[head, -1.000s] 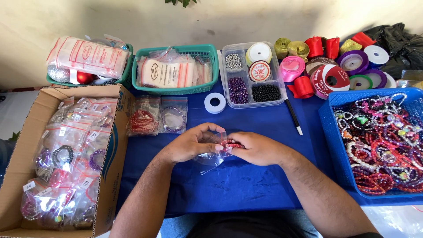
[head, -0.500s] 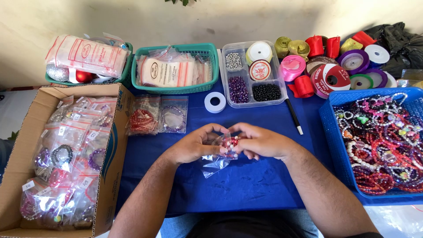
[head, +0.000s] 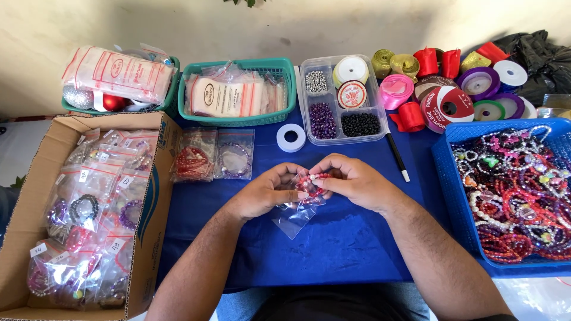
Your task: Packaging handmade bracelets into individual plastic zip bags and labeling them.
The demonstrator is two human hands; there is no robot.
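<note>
We see a blue-covered worktop (head: 333, 255) before a pale wall. Left, a cardboard box (head: 156, 202) holds white-labelled bagged bracelets. At centre, our left hand (head: 267, 191) and right hand (head: 355, 181) pinch a red bead bracelet (head: 313, 178) over a clear bag (head: 295, 217).

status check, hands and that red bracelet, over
Left hand and right hand both pinching red bead bracelet. Small clear plastic bag hangs beneath, mouth at the fingers. Nothing blocking on blue tablecloth.

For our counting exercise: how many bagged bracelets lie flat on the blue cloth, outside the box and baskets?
2: a bagged red bracelet beside the cardboard box, and a bagged purple bracelet just right of it. The hands' bag isn't counted.
</note>
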